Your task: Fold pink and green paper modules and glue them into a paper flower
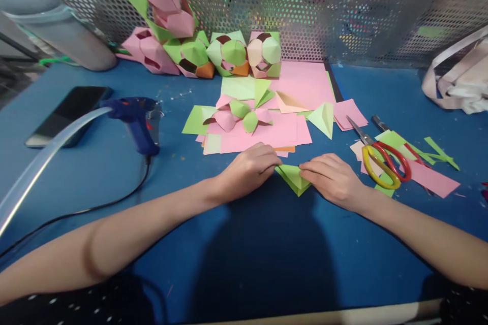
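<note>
A folded piece of green paper (295,177) is held just above the blue table, its point toward me. My left hand (251,170) pinches its left corner between thumb and fingers. At the opposite corner, my right hand (333,180) grips the paper with its fingers closed. Right behind the hands lies a stack of pink paper (263,134), topped by folded pink and green paper petals (244,114). A pale green folded triangle (323,119) rests beyond my right hand. Scissors with yellow and red handles (383,162) lie to the right of that hand.
A blue glue gun (133,119) with a clear glue stick and black cord lies left, near a phone (68,114). Assembled paper balls (229,53) stand against the perforated metal panel (305,10). A bottle (64,30) stands back left; paper scraps (434,177) lie right.
</note>
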### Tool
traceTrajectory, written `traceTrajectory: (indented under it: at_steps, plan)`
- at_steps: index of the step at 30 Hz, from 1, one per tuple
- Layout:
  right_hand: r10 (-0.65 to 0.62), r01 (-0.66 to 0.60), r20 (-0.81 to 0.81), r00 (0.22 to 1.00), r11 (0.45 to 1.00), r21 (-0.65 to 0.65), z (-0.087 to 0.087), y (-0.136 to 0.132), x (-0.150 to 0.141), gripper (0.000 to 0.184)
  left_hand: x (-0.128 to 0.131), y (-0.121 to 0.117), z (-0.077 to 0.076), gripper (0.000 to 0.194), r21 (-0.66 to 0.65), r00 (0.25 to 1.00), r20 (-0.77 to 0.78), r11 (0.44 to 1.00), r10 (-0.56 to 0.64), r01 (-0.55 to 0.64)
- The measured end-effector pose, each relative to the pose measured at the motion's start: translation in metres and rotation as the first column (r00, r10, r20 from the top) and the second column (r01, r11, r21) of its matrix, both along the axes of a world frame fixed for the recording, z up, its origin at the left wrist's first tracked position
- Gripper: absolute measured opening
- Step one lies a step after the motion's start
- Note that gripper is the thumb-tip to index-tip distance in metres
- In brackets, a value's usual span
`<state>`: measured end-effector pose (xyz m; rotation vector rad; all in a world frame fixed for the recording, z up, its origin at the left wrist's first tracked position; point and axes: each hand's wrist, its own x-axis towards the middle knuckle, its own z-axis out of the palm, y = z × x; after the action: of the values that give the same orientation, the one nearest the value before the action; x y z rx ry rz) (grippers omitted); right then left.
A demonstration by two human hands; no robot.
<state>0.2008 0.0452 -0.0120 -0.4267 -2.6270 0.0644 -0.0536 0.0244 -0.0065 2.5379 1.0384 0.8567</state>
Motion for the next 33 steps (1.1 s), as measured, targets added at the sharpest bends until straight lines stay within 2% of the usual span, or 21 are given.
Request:
traceTrajectory:
  at_steps: [4, 10, 15, 33]
  plan:
    - [-0.004, 0.004, 0.013, 1.000, 1.000, 0.005, 0.001, 0.000, 0.001, 0.022, -0.002, 0.002, 0.001, 0.022, -0.043, 1.000, 0.005, 0.999, 0.001, 0.000]
    - [0.011, -0.012, 0.007, 1.000, 1.000, 0.013, 0.001, 0.000, 0.002, 0.021, -0.005, 0.007, 0.010, 0.021, -0.208, 0.999, -0.033, 0.978, 0.004, -0.010]
    - [0.025, -0.026, 0.023, 0.999, 1.000, 0.009, 0.002, 0.000, 0.002, 0.021, -0.008, 0.009, 0.015, 0.018, -0.280, 0.999, -0.035, 0.960, -0.005, -0.005]
    - [0.032, -0.037, 0.077, 0.997, 0.997, 0.062, 0.004, -0.001, 0.002, 0.018, -0.008, 0.010, 0.015, 0.019, -0.248, 0.998, -0.069, 0.969, -0.008, -0.009]
